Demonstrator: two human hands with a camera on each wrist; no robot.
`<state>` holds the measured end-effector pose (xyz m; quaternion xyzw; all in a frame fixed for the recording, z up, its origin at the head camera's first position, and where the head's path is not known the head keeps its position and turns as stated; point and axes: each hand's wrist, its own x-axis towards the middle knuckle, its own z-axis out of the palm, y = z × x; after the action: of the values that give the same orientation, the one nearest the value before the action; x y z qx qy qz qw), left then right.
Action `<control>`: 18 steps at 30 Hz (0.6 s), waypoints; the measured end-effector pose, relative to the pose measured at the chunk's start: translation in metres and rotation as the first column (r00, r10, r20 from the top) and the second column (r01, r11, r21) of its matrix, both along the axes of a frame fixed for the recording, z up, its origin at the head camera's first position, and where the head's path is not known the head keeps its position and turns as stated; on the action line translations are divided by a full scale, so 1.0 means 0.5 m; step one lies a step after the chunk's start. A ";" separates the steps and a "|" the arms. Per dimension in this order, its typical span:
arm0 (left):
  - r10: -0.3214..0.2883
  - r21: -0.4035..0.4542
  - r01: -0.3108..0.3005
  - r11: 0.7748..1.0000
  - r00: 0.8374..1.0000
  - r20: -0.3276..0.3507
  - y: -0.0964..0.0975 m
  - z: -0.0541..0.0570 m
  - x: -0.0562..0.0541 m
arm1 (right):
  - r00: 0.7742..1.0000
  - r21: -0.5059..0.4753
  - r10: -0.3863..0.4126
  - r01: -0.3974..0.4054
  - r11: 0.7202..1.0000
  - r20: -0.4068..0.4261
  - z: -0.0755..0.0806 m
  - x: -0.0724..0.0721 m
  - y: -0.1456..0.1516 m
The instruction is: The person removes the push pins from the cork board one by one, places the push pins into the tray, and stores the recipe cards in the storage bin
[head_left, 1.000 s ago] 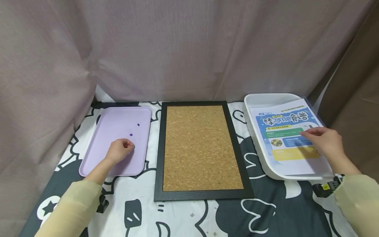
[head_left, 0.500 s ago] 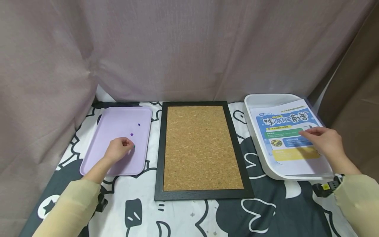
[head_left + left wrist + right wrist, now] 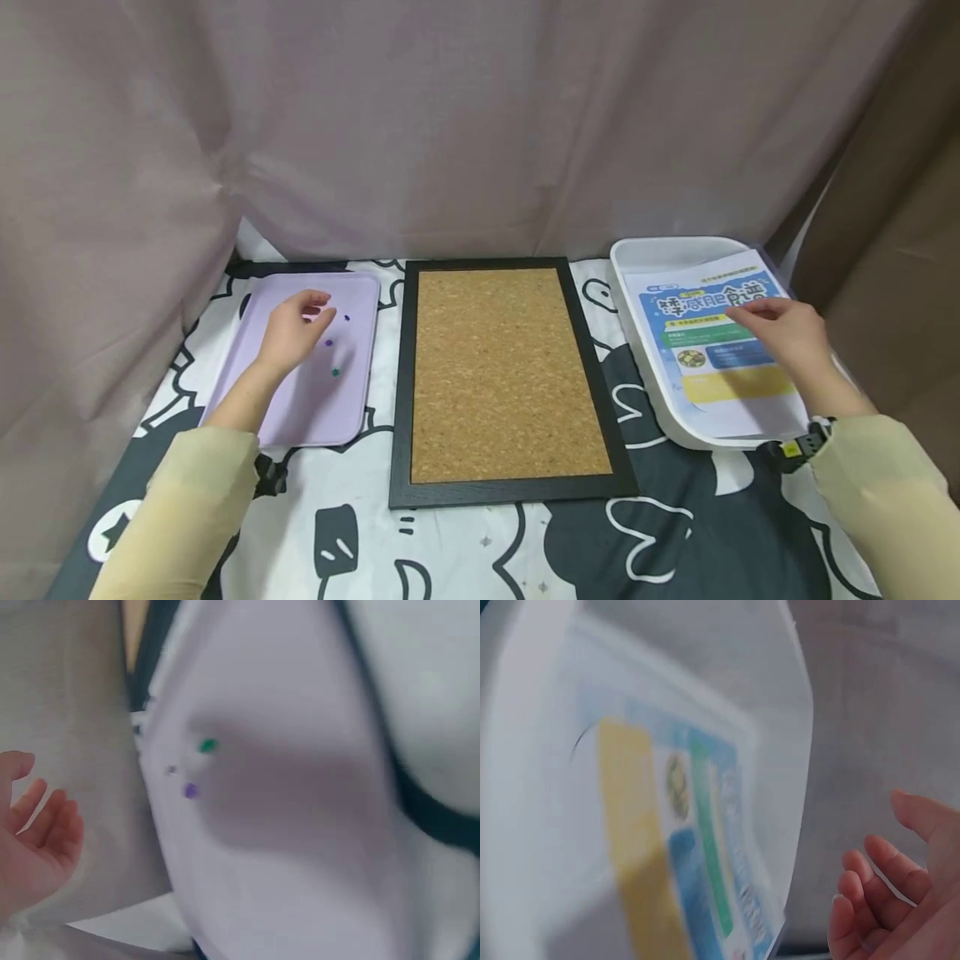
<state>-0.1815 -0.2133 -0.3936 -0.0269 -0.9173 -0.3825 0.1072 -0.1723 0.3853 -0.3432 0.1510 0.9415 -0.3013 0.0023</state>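
My left hand (image 3: 294,332) is above the lilac tray (image 3: 262,350), its thumb and fingers parted with nothing between them. Below it on the tray lie a small round green piece (image 3: 335,372), a purple one (image 3: 328,342) and a darker one (image 3: 347,317), all too tiny to make out well. The left wrist view shows the green piece (image 3: 208,745) and purple piece (image 3: 191,790) apart from the hand. Over a printed poster sheet (image 3: 712,333) in the white tray (image 3: 633,333) hovers my right hand (image 3: 787,337), fingers loosely bent and holding nothing.
Between the trays lies a cork board (image 3: 510,375) in a black frame. A black-and-white patterned cloth (image 3: 465,550) covers the table. Grey-brown curtains (image 3: 450,125) hang close behind and at both sides.
My left hand has lifted from the green piece, which was at its fingertips and now lies bare on the tray, and moved toward the tray's far side. My right hand has shifted slightly left.
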 end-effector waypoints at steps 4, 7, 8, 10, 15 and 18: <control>0.004 0.026 -0.003 1.000 0.999 -0.049 0.023 0.029 -0.020 | 0.995 -0.009 0.049 -0.050 0.999 -0.087 0.012 -0.022 -0.045; -0.003 0.021 0.006 1.000 0.991 -0.135 0.045 0.045 -0.033 | 0.983 -0.004 0.102 -0.104 0.995 -0.151 0.025 -0.033 -0.086; -0.006 0.018 0.009 1.000 0.986 -0.169 0.052 0.050 -0.037 | 0.979 -0.001 0.119 -0.121 0.993 -0.166 0.030 -0.035 -0.100; -0.017 0.003 0.019 1.000 0.973 -0.232 0.067 0.059 -0.042 | 0.964 0.016 0.155 -0.155 0.988 -0.216 0.038 -0.037 -0.129; -0.089 -0.066 0.073 0.995 0.955 -0.282 0.100 0.077 -0.048 | 0.910 0.059 0.251 -0.246 0.968 -0.329 0.044 -0.037 -0.191; -0.151 -0.137 0.119 0.983 0.955 -0.254 0.120 0.085 -0.043 | 0.869 0.104 0.323 -0.307 0.946 -0.375 0.040 -0.033 -0.221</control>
<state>-0.2031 -0.1532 -0.3511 -0.1466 -0.9123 -0.3261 0.1998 -0.1887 0.2748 -0.3230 -0.0672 0.9411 -0.3014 -0.1376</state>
